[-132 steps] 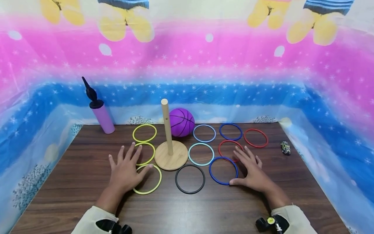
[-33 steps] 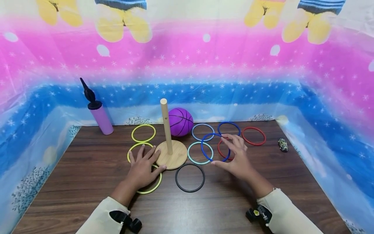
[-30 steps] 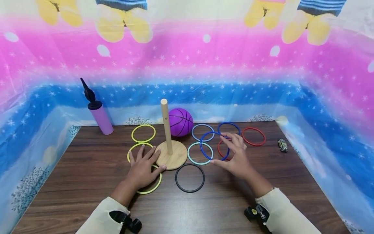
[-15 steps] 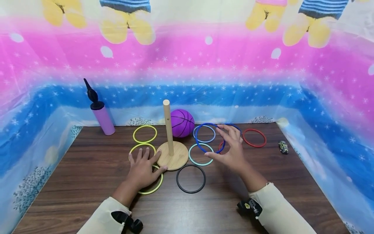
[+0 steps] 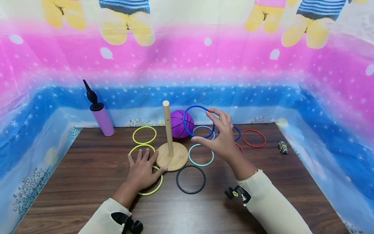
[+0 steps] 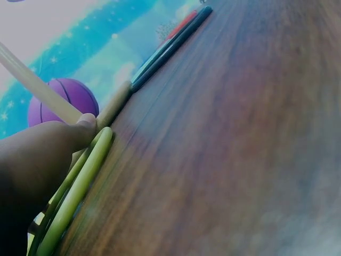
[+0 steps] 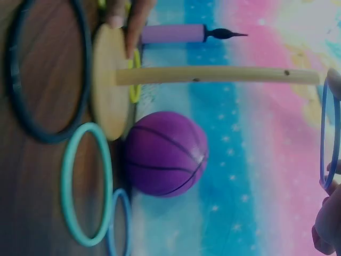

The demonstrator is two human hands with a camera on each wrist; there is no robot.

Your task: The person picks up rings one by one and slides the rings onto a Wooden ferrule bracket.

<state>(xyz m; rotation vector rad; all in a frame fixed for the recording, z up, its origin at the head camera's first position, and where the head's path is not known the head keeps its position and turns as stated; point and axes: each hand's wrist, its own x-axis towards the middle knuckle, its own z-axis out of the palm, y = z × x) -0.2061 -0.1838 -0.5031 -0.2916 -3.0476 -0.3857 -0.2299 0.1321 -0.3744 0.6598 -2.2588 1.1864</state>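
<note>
My right hand (image 5: 220, 136) pinches a dark blue ring (image 5: 184, 122) between thumb and fingers, raised above the table and overlapping the purple ball in the head view. In the right wrist view that blue ring (image 7: 323, 133) is level with the top of the peg. The wooden peg (image 5: 168, 130) stands upright on its round base (image 5: 178, 159), left of the ring. My left hand (image 5: 142, 170) lies with spread fingers over two yellow rings, thumb and forefinger at the base's edge. In the left wrist view its thumb (image 6: 80, 130) touches the base.
Lying on the table are a black ring (image 5: 177, 187), a turquoise ring (image 5: 201, 165), a light blue ring (image 5: 204, 126), red rings and a yellow ring (image 5: 133, 136). Behind are a purple basketball (image 5: 176, 125) and a purple hand pump (image 5: 103, 122). A toy car (image 5: 282, 147) sits far right.
My right hand has picked up the near dark blue ring and carried it up and leftward toward the peg. Earlier, my left hand shifted right to the base; it has since stayed there.
</note>
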